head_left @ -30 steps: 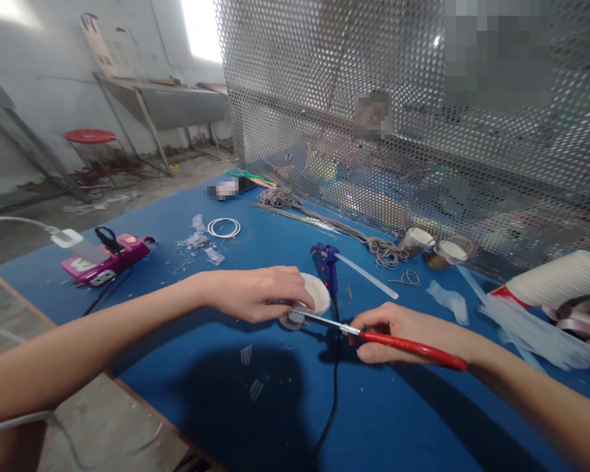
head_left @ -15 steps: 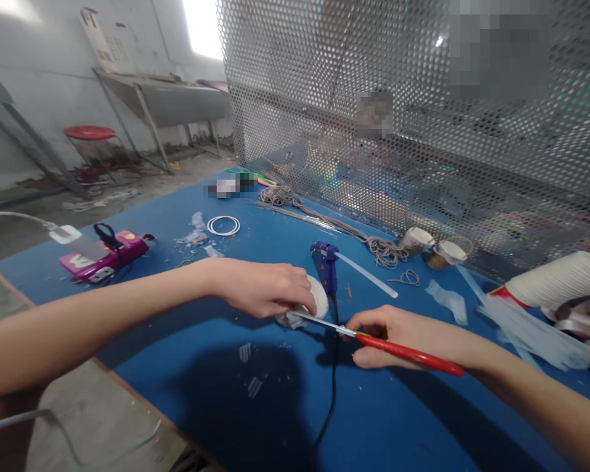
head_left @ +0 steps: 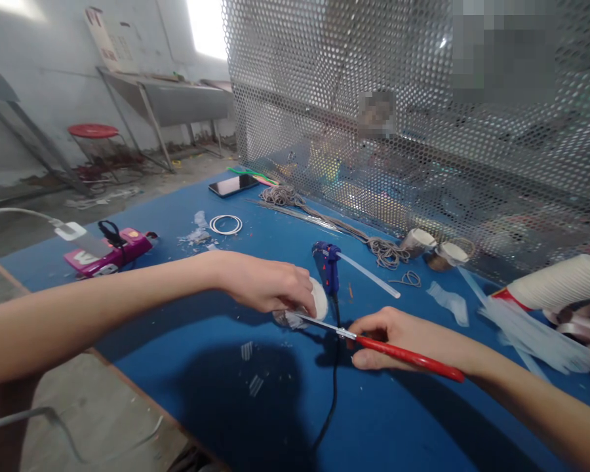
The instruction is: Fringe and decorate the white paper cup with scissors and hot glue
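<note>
My left hand (head_left: 282, 288) is closed on a small cup (head_left: 320, 299) with a round white end, low over the blue table. Its fingers hide much of the cup's side. My right hand (head_left: 408, 334) grips red-handled scissors (head_left: 413, 359), whose narrow metal blades point left. The blade tips reach a whitish strip (head_left: 295, 321) under my left fingers; whether they touch it I cannot tell. Just behind the cup stands a blue glue gun (head_left: 330, 270) with a long clear glue stick (head_left: 371, 276) in it.
Two wrapped cups (head_left: 417, 241) stand by the perforated metal screen (head_left: 295, 78), near coiled grey cord (head_left: 386, 252). At right lie stacked white cups (head_left: 563, 282) and translucent strips (head_left: 545, 334). A pink power strip (head_left: 128, 252), white ring (head_left: 225, 225) and phone (head_left: 233, 185) are at left.
The view has shifted very slightly. Both hands, the cup and the scissors keep nearly the same places.
</note>
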Available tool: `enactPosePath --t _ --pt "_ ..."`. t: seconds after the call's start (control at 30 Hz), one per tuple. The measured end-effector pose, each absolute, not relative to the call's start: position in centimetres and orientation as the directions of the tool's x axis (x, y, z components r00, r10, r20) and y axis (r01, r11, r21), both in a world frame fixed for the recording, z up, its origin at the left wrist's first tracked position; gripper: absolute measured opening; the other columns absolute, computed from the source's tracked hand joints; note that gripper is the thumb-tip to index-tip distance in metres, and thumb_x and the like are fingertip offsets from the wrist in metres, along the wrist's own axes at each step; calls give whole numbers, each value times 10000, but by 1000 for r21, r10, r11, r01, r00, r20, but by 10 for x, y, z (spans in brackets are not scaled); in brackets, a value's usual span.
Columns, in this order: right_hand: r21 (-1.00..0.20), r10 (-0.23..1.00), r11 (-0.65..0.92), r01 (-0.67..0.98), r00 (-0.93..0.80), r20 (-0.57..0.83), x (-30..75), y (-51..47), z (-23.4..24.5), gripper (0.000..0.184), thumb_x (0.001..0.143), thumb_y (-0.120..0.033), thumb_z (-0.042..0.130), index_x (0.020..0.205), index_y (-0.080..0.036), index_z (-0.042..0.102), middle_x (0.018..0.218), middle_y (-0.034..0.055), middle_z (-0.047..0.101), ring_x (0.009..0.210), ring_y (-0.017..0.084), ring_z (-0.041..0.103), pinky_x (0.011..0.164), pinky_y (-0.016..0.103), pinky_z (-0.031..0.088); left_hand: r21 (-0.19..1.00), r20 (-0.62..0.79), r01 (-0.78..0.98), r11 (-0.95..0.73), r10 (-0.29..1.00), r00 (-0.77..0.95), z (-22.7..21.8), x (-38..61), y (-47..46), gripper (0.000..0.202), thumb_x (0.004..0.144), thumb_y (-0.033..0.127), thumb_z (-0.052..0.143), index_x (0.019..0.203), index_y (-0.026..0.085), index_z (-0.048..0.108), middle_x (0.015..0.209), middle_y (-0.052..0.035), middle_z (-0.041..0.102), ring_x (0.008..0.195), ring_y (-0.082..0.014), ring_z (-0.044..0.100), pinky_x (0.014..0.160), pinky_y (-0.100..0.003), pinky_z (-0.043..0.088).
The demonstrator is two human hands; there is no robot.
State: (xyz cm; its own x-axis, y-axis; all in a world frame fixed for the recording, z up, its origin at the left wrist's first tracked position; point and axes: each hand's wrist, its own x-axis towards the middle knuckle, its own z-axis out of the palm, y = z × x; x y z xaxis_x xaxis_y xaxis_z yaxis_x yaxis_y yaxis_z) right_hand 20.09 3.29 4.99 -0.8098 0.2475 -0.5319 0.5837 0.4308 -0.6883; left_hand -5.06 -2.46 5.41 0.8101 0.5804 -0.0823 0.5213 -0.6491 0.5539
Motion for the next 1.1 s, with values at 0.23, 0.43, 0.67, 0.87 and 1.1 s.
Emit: enactPosePath --t 0.23,0.43,0.67,0.87,1.1 --pt "-673 254 493 552 -831 -495 198 28 47 425 836 -558 599 926 -143 622 673 -43 452 581 90 367 518 208 320 540 -67 503 -675 561 825 51 -52 -22 386 807 7 513 1038 242 714 889 -70 713 862 -210 588 825 -282 430" --pt "-676 243 495 547 -833 -497 197 25 49 441 853 -577 560 858 -138 603 655 -40 441 570 89 357 508 207 314 531 -98 512 -675 551 829 51 -50 -20 381 775 -24 546 997 228 725 883 -63 721 838 -200 585 806 -263 427" --pt "-683 266 454 572 -819 -508 200 23 47 453 834 -600 573 760 -153 569 609 -55 382 545 84 315 483 212 282 582 -120 524 -622 571 812 52 -48 -18 391 795 8 526 999 268 734 902 -50 732 851 -199 594 830 -276 445" --pt "-640 291 455 619 -783 -550 200 24 50 455 792 -608 623 770 -156 578 601 -57 388 544 86 317 477 215 268 614 -80 504 -608 588 805 52 -48 -18 368 778 20 551 956 280 742 866 -48 735 834 -204 608 824 -276 457" --pt "-628 269 518 580 -808 -524 204 25 55 454 860 -594 545 876 -144 606 674 -38 447 582 90 360 509 208 309 628 -7 467 -622 596 803 54 -46 -19 356 742 -17 577 880 268 738 826 -35 724 796 -196 609 787 -271 452"
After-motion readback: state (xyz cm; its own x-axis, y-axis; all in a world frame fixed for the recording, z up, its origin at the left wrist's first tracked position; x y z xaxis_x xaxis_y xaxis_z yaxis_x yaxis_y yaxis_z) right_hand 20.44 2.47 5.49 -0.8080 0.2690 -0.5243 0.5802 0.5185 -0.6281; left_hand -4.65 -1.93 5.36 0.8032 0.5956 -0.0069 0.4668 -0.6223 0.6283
